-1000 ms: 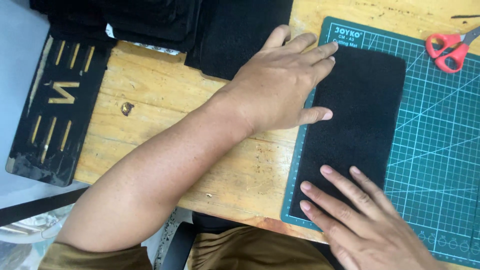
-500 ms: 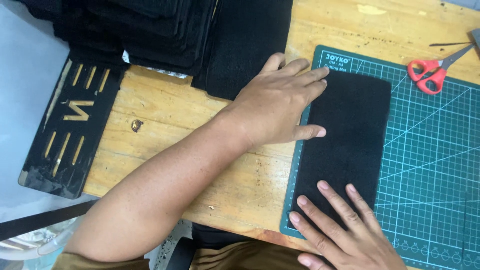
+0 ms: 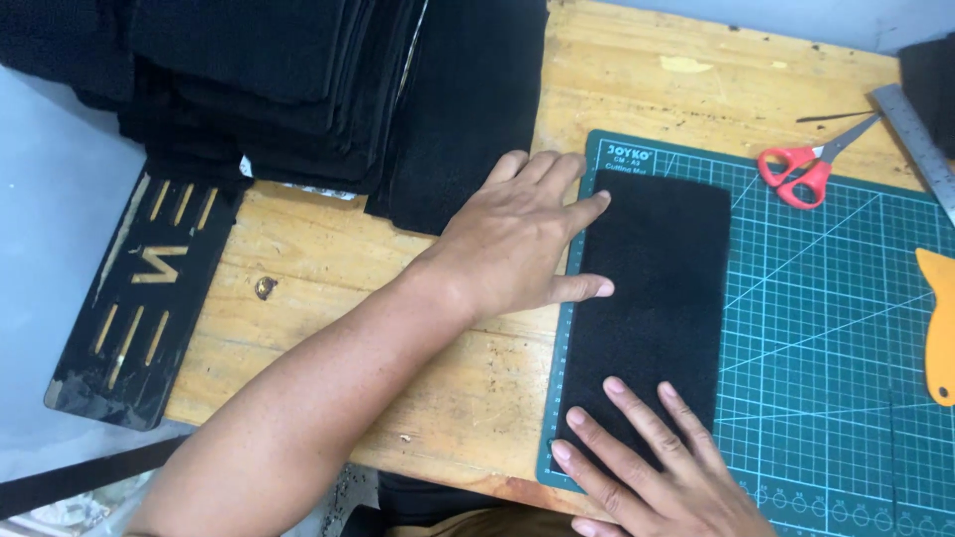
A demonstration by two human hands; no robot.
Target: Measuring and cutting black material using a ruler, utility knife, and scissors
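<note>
A black fabric strip lies lengthwise along the left edge of a green cutting mat on the wooden worktop. The left hand rests flat, its grip open, fingertips on the strip's upper left edge, likely pinning it square. The right hand presses its spread fingers on the near end, grasping nothing. Red scissors lie beyond the mat, and stacked black cloth sits to the left.

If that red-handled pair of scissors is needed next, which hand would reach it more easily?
Probably the right hand. It rests on the near end of the black fabric piece, on the scissors' side of the green cutting mat. The left hand lies flat across the fabric's far-left edge, farther away.
</note>
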